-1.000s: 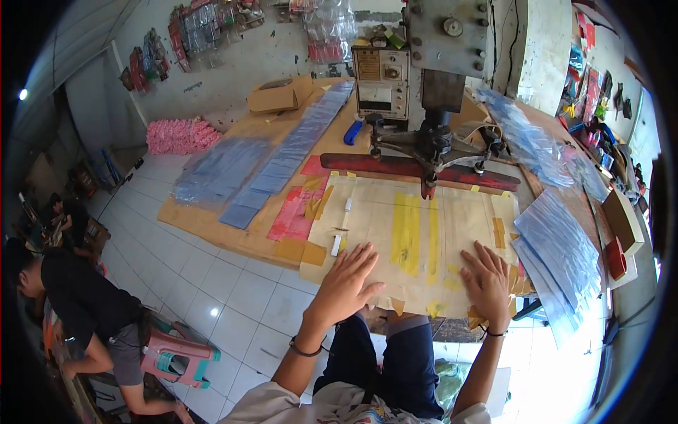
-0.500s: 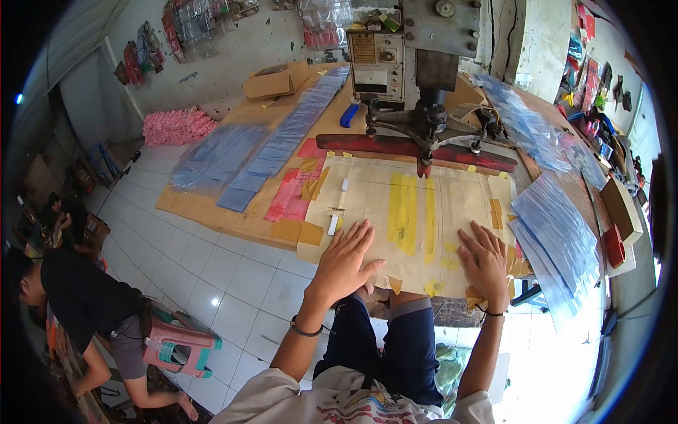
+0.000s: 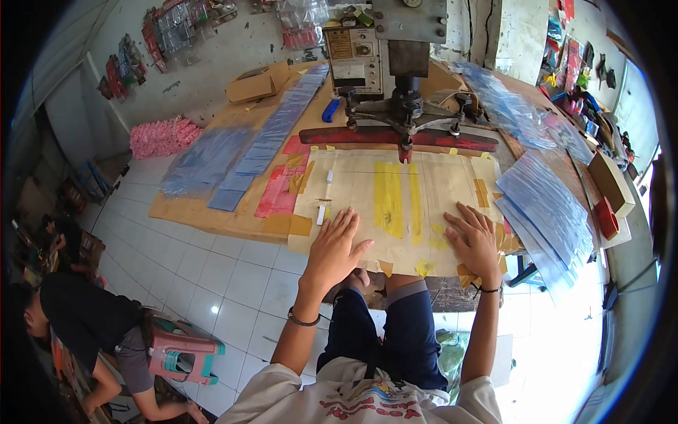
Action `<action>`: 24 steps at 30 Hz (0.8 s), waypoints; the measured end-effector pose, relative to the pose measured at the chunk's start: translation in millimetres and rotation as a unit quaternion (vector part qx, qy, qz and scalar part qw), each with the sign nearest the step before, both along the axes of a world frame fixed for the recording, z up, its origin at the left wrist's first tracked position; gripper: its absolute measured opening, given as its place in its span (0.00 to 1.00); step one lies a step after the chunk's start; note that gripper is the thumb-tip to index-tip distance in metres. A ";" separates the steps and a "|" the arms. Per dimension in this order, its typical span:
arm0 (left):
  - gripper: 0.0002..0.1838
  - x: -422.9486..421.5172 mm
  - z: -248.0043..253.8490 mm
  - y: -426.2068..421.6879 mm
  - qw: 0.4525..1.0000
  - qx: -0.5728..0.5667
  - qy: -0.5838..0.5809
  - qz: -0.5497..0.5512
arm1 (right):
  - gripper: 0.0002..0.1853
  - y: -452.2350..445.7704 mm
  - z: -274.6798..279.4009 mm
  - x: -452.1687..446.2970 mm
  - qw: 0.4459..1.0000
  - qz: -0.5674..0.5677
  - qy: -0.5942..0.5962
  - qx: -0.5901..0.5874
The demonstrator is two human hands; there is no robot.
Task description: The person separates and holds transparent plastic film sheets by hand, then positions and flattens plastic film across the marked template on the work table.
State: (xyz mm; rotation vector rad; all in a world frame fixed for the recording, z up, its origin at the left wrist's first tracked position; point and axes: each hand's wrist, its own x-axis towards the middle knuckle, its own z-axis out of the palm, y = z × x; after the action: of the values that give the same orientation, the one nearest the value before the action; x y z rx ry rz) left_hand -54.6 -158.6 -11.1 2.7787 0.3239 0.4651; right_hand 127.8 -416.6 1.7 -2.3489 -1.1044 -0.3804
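My left hand [image 3: 333, 249] lies flat on the front left part of a beige board [image 3: 353, 187], palm down with its thumb out to the side. On the board's front right part rests my right hand [image 3: 473, 242], its fingers spread. Neither hand holds anything. Yellow tape strips [image 3: 388, 201] run down the middle of the board between the hands. A small white piece [image 3: 321, 215] sits just beyond my left fingertips. Over the board's back edge is the long red bar [image 3: 353, 136] of a press.
Blue clear plastic sheets [image 3: 547, 201] overhang the right edge. More sheets [image 3: 208, 159] lie at the left. A control box [image 3: 355, 60], blue cutter [image 3: 330, 109] and cardboard box [image 3: 258, 83] stand behind. A person in black [image 3: 92, 311] bends at lower left beside a pink stool [image 3: 180, 352].
The camera view has shifted, with the table and press now further left and higher. Both hands stay on the board. The person at the left has bent lower.
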 end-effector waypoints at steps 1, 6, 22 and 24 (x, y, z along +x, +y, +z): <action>0.38 0.6 0.3 0.1 1.000 -0.005 0.000 0.006 | 0.19 -0.3 -0.4 0.2 1.000 0.001 -0.002 -0.001; 0.39 2.8 1.0 -0.7 1.000 -0.009 0.002 0.022 | 0.19 0.9 -1.6 2.8 1.000 0.002 -0.003 -0.007; 0.39 -12.4 -3.2 -9.3 0.999 0.015 -0.022 0.025 | 0.19 5.8 -1.2 1.0 1.000 -0.013 -0.016 -0.012; 0.39 -11.3 -4.5 -6.3 0.999 0.011 -0.022 0.027 | 0.19 6.1 -1.8 -0.1 1.000 -0.014 -0.019 -0.014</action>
State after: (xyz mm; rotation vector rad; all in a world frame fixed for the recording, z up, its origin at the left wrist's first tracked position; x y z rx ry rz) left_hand -65.9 -164.9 -15.5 2.7820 0.3864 0.5462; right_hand 127.8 -410.5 -0.1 -2.3930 -1.1010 -0.4244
